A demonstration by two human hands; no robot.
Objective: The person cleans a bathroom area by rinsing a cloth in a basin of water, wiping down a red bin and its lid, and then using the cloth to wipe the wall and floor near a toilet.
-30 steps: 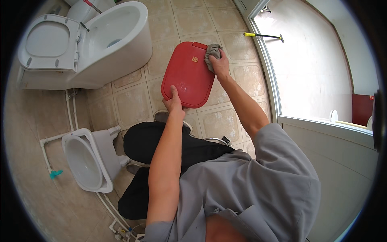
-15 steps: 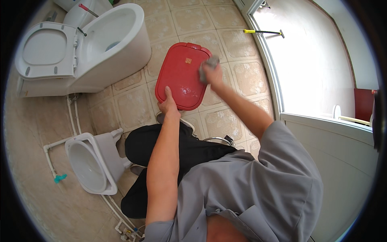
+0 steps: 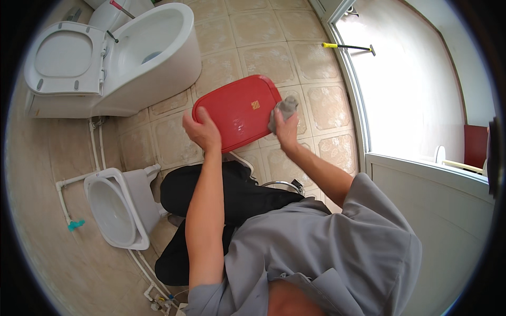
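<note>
A red plastic lid [image 3: 237, 113], rectangular with rounded corners, is held in front of me above the tiled floor. It carries a small tan sticker, and wet shiny patches show near its lower edge. My left hand [image 3: 204, 131] grips its left end, thumb on top and the other fingers partly hidden. A crumpled grey cloth [image 3: 286, 109] is bunched in my right hand [image 3: 288, 129], pressed against the lid's right end.
On the left stands a white toilet [image 3: 158, 68] with its seat raised and a red-handled tool [image 3: 122, 9] across it. A white basin [image 3: 113, 210] sits near the pipes below. A yellow-and-black squeegee-like tool [image 3: 348, 47] lies across the door frame at right.
The lid has turned from upright to lying more sideways. My left hand has shifted up and left along with it, while the cloth in my right hand has moved slightly down and right.
</note>
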